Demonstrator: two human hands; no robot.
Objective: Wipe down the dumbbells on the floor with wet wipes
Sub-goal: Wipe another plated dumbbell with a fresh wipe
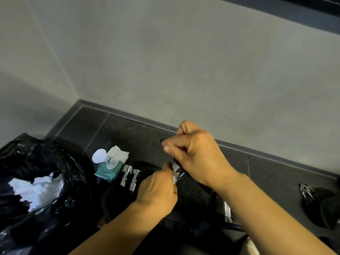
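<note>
Both hands hold a dumbbell bar (178, 171) above the dark floor; only a short chrome and black stretch of it shows between them. My right hand (195, 153) has its fingers curled round the bar's upper part. My left hand (158, 190) grips the lower chrome end with thumb and fingers. Whether a wipe lies under either hand I cannot tell. The wet wipes pack (110, 166), teal with its round white lid flipped open, lies on the floor to the left with a wipe sticking out. Two chrome collars (130, 176) lie beside it.
A black rubbish bag (36, 162) with crumpled white wipes (36, 190) inside fills the left. Black weight plates (117, 199) lie under my left forearm. Another chrome bar (227, 210) shows beneath my right forearm. A chain (306, 193) and dark plates sit far right. Grey walls meet in a corner behind.
</note>
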